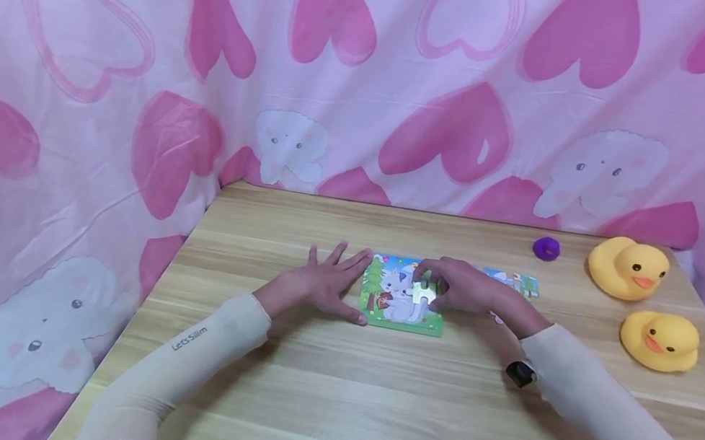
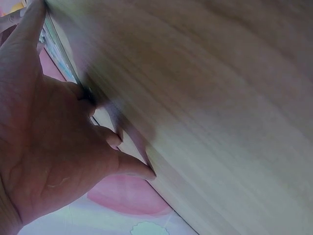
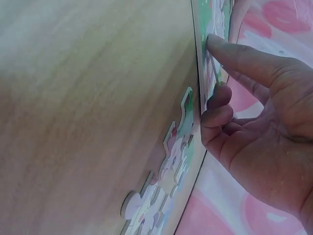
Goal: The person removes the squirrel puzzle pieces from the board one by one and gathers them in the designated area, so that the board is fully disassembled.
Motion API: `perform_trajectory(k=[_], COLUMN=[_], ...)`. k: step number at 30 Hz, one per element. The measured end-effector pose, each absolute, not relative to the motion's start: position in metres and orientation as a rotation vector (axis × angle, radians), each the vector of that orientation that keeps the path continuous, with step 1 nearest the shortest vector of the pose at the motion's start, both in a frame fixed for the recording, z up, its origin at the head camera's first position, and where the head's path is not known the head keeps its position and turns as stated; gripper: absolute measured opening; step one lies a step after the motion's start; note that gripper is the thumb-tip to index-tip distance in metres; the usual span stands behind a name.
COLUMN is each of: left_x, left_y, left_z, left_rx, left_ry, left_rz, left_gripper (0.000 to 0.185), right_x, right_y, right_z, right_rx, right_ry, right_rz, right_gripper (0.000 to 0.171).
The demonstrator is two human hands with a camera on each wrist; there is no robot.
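A picture puzzle board (image 1: pixel 402 325) with a grey-white cartoon animal lies flat on the table. My left hand (image 1: pixel 325 284) rests at the board's left edge, fingers spread, with the thumb near the lower left corner; the palm side of that hand (image 2: pixel 54 142) fills the left of its wrist view. Over the right part of the board, my right hand (image 1: pixel 465 286) holds a puzzle piece (image 1: pixel 425 293). In the right wrist view the thin piece (image 3: pixel 214 71) is tilted, pinched between thumb and fingers. Loose puzzle pieces (image 3: pixel 151 205) lie beside the board, partly behind my right forearm in the head view.
Two yellow toy ducks (image 1: pixel 628 269) stand at the right side of the wooden table (image 1: pixel 383 405). A small purple object (image 1: pixel 546 249) sits near the back edge. A pink heart-patterned curtain (image 1: pixel 341 88) hangs behind and to the left.
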State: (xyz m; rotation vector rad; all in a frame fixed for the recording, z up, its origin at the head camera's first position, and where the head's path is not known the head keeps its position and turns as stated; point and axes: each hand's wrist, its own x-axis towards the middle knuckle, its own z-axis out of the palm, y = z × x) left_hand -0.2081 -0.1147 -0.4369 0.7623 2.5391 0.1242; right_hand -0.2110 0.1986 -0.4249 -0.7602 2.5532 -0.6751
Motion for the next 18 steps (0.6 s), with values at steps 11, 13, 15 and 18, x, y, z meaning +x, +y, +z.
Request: perform_trajectory(k=[11,13,15,18], left_x=[-0.208,-0.208,-0.209,-0.209], left_y=[-0.115,-0.115,-0.115,-0.114], left_z=[-0.437,-0.437,-0.436,-0.435], left_rx=[0.756,0.756,0.759,0.761], left_ry=[2.533,2.535,2.537,2.537], left_rz=[0.122,0.118,0.108,0.100], left_gripper=[0.128,0.128,0.128,0.129], right_x=[-0.210,-0.208,-0.207,-0.204], right_y=[0.199,0.200,0.204,0.212], right_z=[-0.429,-0.429,-0.428,-0.428], right_rx=[-0.723,-0.714,-0.723,-0.752], right_ry=[2.592,2.596,2.598,2.605], right_rz=[-0.719,-0.755,-0.791,-0.838], right_gripper=[0.051,0.051,0.051,0.052])
